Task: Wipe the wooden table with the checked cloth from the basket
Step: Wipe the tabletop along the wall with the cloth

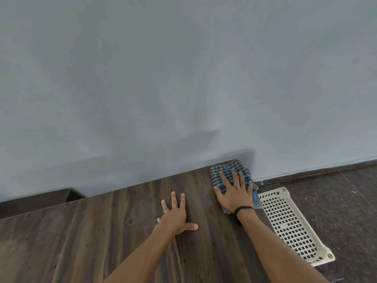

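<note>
The blue-and-white checked cloth (230,170) lies crumpled at the far right corner of the dark wooden table (102,231), against the wall. My right hand (234,193) presses flat on the cloth with fingers spread; a black band circles that wrist. My left hand (176,213) rests flat on the bare wood to the left of the cloth, fingers spread, holding nothing. The cream plastic basket (291,225) sits beside the table's right edge, with nothing visible inside.
A grey-blue wall (183,78) rises directly behind the table. Dark speckled floor (336,201) spreads to the right beyond the basket. A dark wooden piece (40,199) sits lower at the far left by the wall.
</note>
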The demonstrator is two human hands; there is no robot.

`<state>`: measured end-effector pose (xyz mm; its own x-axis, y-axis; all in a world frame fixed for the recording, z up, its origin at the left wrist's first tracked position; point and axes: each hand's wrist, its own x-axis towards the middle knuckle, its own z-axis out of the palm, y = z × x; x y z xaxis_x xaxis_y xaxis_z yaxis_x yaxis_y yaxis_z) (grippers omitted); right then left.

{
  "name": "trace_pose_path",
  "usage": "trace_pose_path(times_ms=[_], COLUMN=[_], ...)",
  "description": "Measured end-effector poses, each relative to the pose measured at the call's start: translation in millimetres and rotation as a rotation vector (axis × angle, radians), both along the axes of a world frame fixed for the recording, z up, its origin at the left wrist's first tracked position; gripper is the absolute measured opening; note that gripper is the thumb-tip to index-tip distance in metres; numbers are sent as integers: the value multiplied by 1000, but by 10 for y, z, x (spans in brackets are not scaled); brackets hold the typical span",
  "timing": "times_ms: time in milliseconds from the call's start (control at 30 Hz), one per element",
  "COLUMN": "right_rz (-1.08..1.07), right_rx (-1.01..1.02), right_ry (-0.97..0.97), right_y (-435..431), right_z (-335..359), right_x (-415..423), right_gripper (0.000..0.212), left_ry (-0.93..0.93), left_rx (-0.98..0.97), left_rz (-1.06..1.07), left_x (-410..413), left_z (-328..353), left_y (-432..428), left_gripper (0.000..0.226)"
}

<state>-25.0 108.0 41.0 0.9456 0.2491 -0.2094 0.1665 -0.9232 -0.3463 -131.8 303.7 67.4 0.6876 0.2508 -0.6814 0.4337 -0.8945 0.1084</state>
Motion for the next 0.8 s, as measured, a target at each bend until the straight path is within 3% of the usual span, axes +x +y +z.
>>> trace_pose_path(times_ms=[67,233,400,633,800], right_rz=[-15,214,8,185,12], right_rx=[-2,-73,-27,-42,-14], right_ry=[52,-12,-48,-141,-125], right_y=[161,42,62,7,187], right_z=[38,-49,-53,-155,-43], right_x=[156,-86,252,-135,273], right_gripper=[71,67,67,72,69], left_ry=[-3,-15,-19,3,1], left_rx=[1,-15,2,-13,-9], left_rz=[2,-12,-21,-17,-19], left_x=[3,-32,-33,-29,-33], left_z=[-4,13,27,72,74], left_y=[-5,10,-10,-23,-30], left_gripper=[123,124,122,121,120])
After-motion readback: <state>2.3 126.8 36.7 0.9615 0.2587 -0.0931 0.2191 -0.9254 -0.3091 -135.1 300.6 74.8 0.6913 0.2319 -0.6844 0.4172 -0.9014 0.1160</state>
